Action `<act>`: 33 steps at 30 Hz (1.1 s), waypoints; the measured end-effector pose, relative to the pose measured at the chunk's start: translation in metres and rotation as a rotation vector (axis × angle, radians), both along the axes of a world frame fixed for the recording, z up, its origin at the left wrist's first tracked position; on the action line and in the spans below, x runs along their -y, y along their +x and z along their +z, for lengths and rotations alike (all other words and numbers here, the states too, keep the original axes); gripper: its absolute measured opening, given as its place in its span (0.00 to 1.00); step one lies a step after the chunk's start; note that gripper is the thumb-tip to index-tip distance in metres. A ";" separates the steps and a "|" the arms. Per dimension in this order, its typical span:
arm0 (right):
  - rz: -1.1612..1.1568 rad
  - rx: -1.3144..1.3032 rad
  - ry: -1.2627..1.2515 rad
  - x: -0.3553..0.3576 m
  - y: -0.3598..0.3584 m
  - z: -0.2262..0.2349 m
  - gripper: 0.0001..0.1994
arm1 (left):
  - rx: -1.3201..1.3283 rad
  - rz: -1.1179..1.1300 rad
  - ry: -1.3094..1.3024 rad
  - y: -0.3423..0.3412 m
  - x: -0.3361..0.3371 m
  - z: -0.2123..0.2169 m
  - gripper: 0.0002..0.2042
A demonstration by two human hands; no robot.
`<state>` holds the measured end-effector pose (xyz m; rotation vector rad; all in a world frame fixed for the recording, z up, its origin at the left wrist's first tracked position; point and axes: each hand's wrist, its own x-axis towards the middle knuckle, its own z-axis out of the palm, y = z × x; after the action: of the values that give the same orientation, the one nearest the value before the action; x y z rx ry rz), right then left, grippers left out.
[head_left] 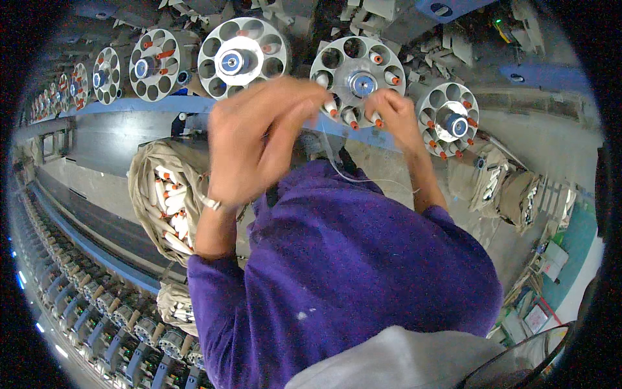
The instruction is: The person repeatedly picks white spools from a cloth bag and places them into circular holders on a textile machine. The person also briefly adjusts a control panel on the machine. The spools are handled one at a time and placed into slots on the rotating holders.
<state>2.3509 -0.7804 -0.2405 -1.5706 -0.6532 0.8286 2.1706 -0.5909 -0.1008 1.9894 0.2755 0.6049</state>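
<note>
Over the left side of a round silver bobbin magazine (358, 47) is my left hand (259, 133), blurred by movement, its fingers drawn together by an orange-tipped bobbin (331, 107). My right hand (396, 118) has its fingers curled closed just below the magazine's blue hub (363, 85), close to another bobbin (378, 121). What either hand pinches is too small or blurred to make out. More white bobbins with orange tips stand in the pockets around the rim. A loose pale yarn (343, 174) trails below the hands, across the front of my purple top.
Similar magazines (242, 58) line the machine to the left, and one (448, 120) stands at the right. A cloth sack (146, 188) of bobbins hangs at my left; other sacks (512, 188) are at the right. Another machine row (110, 305) runs along the lower left.
</note>
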 end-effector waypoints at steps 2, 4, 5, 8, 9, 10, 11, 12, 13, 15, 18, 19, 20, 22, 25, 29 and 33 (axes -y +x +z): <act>-0.113 0.540 -0.277 -0.005 0.023 -0.028 0.09 | 0.043 -0.160 0.120 0.032 -0.005 -0.053 0.07; -0.168 1.073 -0.296 -0.012 0.033 -0.052 0.06 | -0.043 -0.212 0.194 0.061 0.009 -0.109 0.08; -0.201 1.142 -0.295 -0.013 0.040 -0.058 0.05 | -0.068 -0.201 0.253 0.078 0.018 -0.137 0.08; -0.267 1.208 -0.403 -0.017 0.050 -0.062 0.09 | -0.264 -0.143 0.440 0.114 0.027 -0.191 0.11; -0.366 1.199 -0.432 -0.018 0.053 -0.057 0.11 | -0.306 -0.171 0.478 0.124 0.030 -0.199 0.13; -0.421 1.226 -0.376 -0.018 0.055 -0.050 0.13 | -0.429 -0.195 0.505 0.126 0.028 -0.204 0.15; -0.445 1.257 -0.389 -0.017 0.057 -0.041 0.15 | -0.258 -0.102 0.451 0.122 0.025 -0.206 0.18; -0.508 1.281 -0.321 -0.019 0.055 -0.034 0.17 | -0.166 -0.020 0.405 0.112 0.024 -0.204 0.21; -0.413 1.323 -0.243 -0.018 0.050 -0.025 0.16 | -0.105 0.077 0.427 0.096 0.019 -0.201 0.27; -0.269 1.059 -0.170 -0.025 0.023 -0.017 0.18 | -0.403 0.228 0.425 0.047 0.011 -0.197 0.31; 0.103 0.852 -0.065 -0.046 -0.040 -0.026 0.20 | -0.983 0.267 0.392 -0.039 0.009 -0.197 0.26; 0.263 0.715 -0.027 -0.052 -0.065 -0.033 0.23 | -1.063 0.043 0.341 -0.058 0.012 -0.200 0.21; 0.440 0.740 -0.079 -0.057 -0.087 -0.039 0.26 | -1.192 -0.189 0.256 -0.074 0.013 -0.203 0.16; 0.846 0.805 -0.417 -0.066 -0.110 -0.040 0.22 | -0.772 -0.034 0.257 -0.094 0.016 -0.204 0.08; 0.876 0.033 -0.266 -0.084 -0.100 -0.028 0.07 | -0.317 0.369 0.416 -0.097 0.005 -0.192 0.06; 0.449 -0.746 0.056 -0.124 -0.044 -0.010 0.09 | -0.040 0.299 0.089 -0.102 -0.003 -0.159 0.19; 0.051 -1.018 0.181 -0.153 0.017 -0.011 0.12 | -0.003 0.558 -0.003 -0.194 -0.038 -0.167 0.26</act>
<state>2.3681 -0.6274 -0.2511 -0.7924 -0.0130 1.3987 1.9765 -0.5530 -0.2683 1.9093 0.8475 0.9463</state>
